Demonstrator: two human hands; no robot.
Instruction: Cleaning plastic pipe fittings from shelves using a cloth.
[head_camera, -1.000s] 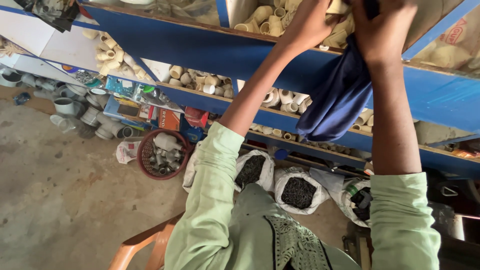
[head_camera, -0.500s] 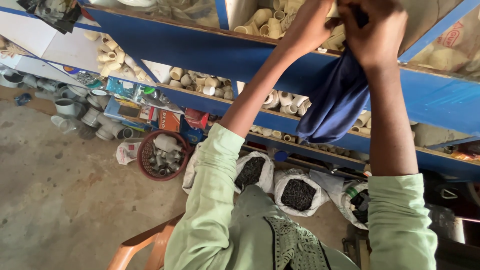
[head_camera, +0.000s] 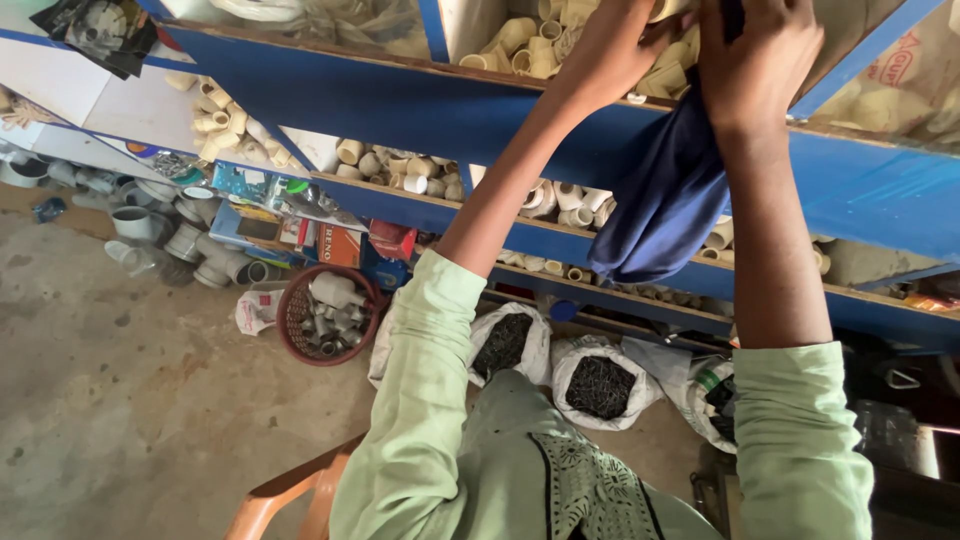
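Both my arms, in light green sleeves, reach up to a blue shelf (head_camera: 400, 100). My right hand (head_camera: 758, 62) is closed on the top of a dark blue cloth (head_camera: 662, 205), which hangs down over the shelf's front edge. My left hand (head_camera: 612, 48) rests just beside it among cream plastic pipe fittings (head_camera: 530, 40) heaped in the shelf compartment. Its fingertips are cut off by the top of the view, so their grip is hidden.
Lower blue shelves hold more cream fittings (head_camera: 400, 168). On the concrete floor stand a round red basket of grey fittings (head_camera: 325, 310), grey pipe pieces (head_camera: 165, 240), and white sacks of dark nails (head_camera: 598, 385). An orange chair edge (head_camera: 280, 495) shows below me.
My right hand has shifted slightly left on the shelf with the blue cloth. My left hand stays among the fittings.
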